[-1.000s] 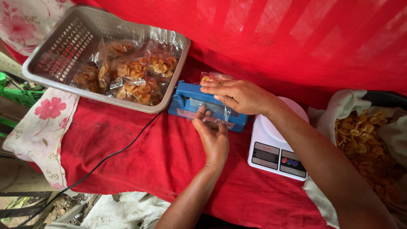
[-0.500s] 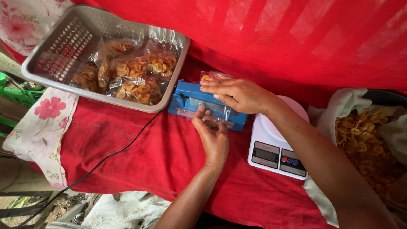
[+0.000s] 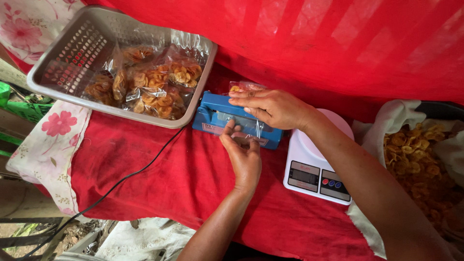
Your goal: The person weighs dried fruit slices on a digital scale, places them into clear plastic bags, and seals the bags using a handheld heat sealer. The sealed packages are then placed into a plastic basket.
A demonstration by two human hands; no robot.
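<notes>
A table draped in a red cloth (image 3: 159,179) is carrying everything. A floral white cloth (image 3: 46,150) is lying over its left edge. A grey perforated plastic basket (image 3: 72,53) is sitting at the upper left. A blue heat sealer (image 3: 212,113) is resting near the centre, its black cord (image 3: 130,176) trailing off toward the lower left. A white digital kitchen scale (image 3: 314,169) is standing just beside the sealer, on the right.
</notes>
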